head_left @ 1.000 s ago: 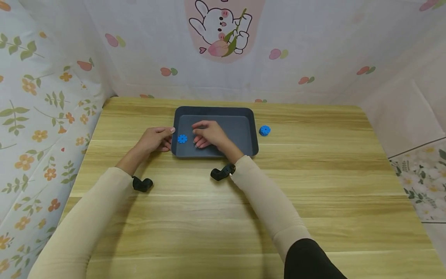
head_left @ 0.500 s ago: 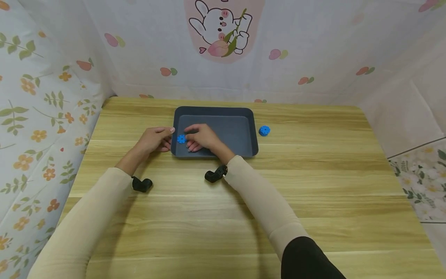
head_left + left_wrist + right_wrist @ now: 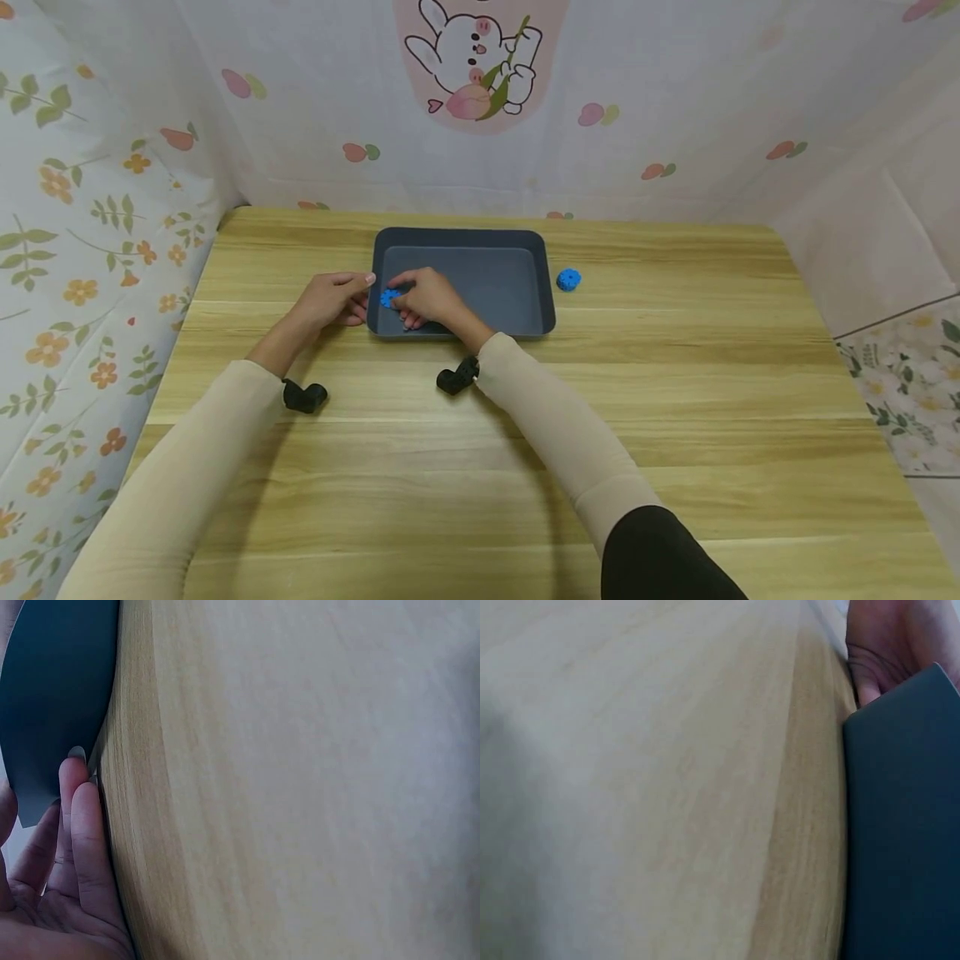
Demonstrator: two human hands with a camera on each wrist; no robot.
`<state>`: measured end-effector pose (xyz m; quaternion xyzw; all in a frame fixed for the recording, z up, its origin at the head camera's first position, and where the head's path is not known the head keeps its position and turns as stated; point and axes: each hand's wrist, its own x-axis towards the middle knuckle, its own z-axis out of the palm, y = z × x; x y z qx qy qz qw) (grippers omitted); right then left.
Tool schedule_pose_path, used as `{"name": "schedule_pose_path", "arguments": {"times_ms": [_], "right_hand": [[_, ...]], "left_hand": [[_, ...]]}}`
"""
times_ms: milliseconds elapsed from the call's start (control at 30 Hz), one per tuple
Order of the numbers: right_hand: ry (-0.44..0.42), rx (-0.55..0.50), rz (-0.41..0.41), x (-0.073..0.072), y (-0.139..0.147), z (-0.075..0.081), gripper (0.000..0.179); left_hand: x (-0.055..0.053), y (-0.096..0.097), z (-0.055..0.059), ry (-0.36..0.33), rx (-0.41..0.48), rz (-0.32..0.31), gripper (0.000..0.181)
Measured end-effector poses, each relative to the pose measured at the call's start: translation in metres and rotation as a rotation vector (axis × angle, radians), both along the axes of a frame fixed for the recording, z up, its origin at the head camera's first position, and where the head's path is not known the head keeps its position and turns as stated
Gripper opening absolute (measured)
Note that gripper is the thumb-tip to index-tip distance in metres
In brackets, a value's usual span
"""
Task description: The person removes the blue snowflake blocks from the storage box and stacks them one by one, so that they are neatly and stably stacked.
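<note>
A dark grey tray (image 3: pixel 487 283) lies on the wooden table. My left hand (image 3: pixel 330 300) holds its left wall, thumb at the rim and the other fingers against the outside; in the left wrist view, fingers (image 3: pixel 88 840) rest by that wall. Inside the tray, near its left end, a blue notched plastic disc (image 3: pixel 387 298) lies flat. My right hand (image 3: pixel 431 297) is over it, index finger beside its far edge and thumb over its right part; no firm pinch shows. The right wrist view shows the tray's side (image 3: pixel 904 817) and part of the left hand (image 3: pixel 885 645).
A small stack of similar blue discs (image 3: pixel 568 279) stands on the table just right of the tray. Patterned cloth (image 3: pixel 480 175) hangs behind the table (image 3: pixel 675 375) and along its left side. Black wrist cameras (image 3: pixel 305 397) stick out below both hands.
My right hand has moved left inside the tray, from beside the blue disc to over it, and its thumb now covers part of the disc. The left hand and tray have stayed put.
</note>
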<state>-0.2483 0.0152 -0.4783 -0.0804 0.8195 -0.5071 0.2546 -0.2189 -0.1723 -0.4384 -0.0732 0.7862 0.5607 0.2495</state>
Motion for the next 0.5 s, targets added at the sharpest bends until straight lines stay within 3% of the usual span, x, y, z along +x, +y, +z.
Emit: {"name": "schedule_pose_path", "arguments": {"times_ms": [333, 500], "right_hand": [[-0.023, 0.085, -0.048, -0.0025, -0.0074, 0.0034, 0.03], [-0.035, 0.11, -0.042, -0.003, -0.0093, 0.0045, 0.036]], "left_hand": [[0.002, 0.0006, 0.0029, 0.002, 0.018, -0.006, 0.053], [-0.0026, -0.0023, -0.0049, -0.005, 0.014, 0.0, 0.054]]}}
